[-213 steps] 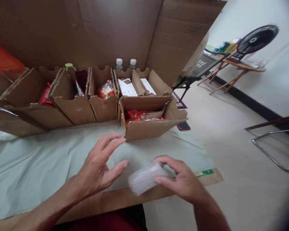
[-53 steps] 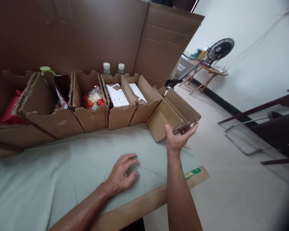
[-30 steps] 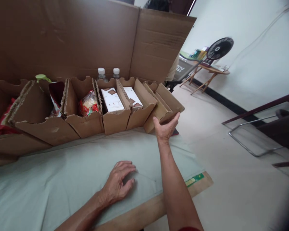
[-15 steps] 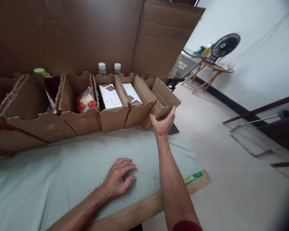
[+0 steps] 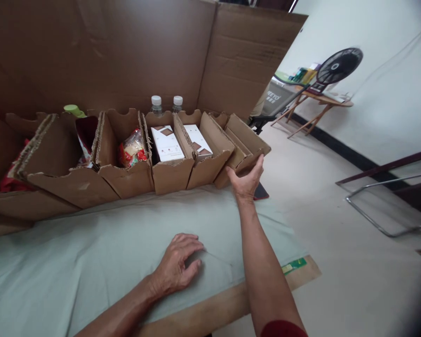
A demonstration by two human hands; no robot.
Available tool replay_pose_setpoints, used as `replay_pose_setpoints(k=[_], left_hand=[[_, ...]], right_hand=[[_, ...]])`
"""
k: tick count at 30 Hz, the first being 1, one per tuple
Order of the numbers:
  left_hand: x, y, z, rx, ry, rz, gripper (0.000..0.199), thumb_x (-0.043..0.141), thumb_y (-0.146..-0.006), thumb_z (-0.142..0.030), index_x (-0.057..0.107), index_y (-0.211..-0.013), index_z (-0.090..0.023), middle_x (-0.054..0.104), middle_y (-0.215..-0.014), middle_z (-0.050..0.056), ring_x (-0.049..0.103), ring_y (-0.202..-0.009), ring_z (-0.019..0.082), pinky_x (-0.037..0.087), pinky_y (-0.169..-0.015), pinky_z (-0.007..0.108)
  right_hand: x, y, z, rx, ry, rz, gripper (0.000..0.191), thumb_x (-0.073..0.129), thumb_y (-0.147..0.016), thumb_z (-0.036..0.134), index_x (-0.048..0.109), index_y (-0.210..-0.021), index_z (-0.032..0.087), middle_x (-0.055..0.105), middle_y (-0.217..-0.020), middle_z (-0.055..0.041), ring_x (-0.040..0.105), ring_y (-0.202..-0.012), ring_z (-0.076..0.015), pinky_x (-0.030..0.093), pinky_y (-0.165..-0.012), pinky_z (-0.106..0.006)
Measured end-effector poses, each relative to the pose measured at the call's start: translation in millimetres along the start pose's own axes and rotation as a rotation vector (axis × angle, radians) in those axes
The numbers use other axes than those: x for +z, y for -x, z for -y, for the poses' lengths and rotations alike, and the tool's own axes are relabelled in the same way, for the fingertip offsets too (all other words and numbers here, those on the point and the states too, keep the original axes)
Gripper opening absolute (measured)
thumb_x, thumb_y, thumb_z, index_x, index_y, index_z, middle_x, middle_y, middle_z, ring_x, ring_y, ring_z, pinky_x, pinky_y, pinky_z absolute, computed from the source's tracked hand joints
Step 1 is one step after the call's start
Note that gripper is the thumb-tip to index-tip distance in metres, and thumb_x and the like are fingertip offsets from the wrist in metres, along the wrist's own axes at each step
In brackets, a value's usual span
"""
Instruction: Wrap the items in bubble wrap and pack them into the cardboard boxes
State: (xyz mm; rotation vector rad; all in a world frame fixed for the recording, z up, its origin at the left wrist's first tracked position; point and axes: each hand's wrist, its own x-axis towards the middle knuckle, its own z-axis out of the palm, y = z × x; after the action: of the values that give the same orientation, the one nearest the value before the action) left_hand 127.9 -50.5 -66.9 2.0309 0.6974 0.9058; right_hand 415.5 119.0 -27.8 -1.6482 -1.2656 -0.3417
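My right hand [image 5: 246, 180] grips the front of the rightmost cardboard bin [image 5: 243, 140], thumb at its left side and fingers at its right corner. That bin leans to the right. My left hand [image 5: 178, 263] rests on the pale green cloth [image 5: 126, 234], fingers apart, holding nothing. Several cardboard bins stand in a row. Two of them hold white boxes, the left one [image 5: 167, 144] and the right one [image 5: 197, 140]. Further left, one bin holds a red and clear packet [image 5: 132, 149], another a dark red package [image 5: 86, 135].
A tall cardboard panel [image 5: 143, 51] stands behind the bins, with two white-capped bottles [image 5: 156, 105] before it. A dark flat object [image 5: 261, 192] lies by the rightmost bin. To the right are a fan [image 5: 340, 66] on a wooden stand and a metal-framed chair [image 5: 368, 223].
The view has shifted slightly, so everything appears a little further right. Both hands keep about the same places relative to the bins and cloth.
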Motion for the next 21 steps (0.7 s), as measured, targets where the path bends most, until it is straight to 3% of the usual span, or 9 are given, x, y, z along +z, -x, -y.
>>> replay_pose_setpoints(k=[11,21], left_hand=[[2.3,1,3,0.016,0.002,-0.022,0.031,0.059,-0.086,-0.022,0.068,-0.115,-0.021,0.078,-0.11,0.01,0.067,-0.115,0.031,0.047,-0.098,0.053],[0.5,1,1,0.0,-0.01,-0.014,0.029,0.058,-0.087,-0.024,0.07,-0.113,-0.019,0.077,-0.11,0.012,0.068,-0.114,0.032,0.048,-0.096,0.053]], right_hand=[[-1,10,8,0.052,0.033,0.092,0.123,0.076,-0.072,0.063,0.008,-0.162,0.015,0.037,-0.154,-0.0243,0.037,-0.144,-0.0392,0.033,-0.117,-0.059],[-8,4,18,0.135,0.068,0.213,0.129,0.075,-0.069,0.07,0.003,-0.162,0.017,0.039,-0.155,-0.0271,0.039,-0.142,-0.0444,0.036,-0.109,-0.067]])
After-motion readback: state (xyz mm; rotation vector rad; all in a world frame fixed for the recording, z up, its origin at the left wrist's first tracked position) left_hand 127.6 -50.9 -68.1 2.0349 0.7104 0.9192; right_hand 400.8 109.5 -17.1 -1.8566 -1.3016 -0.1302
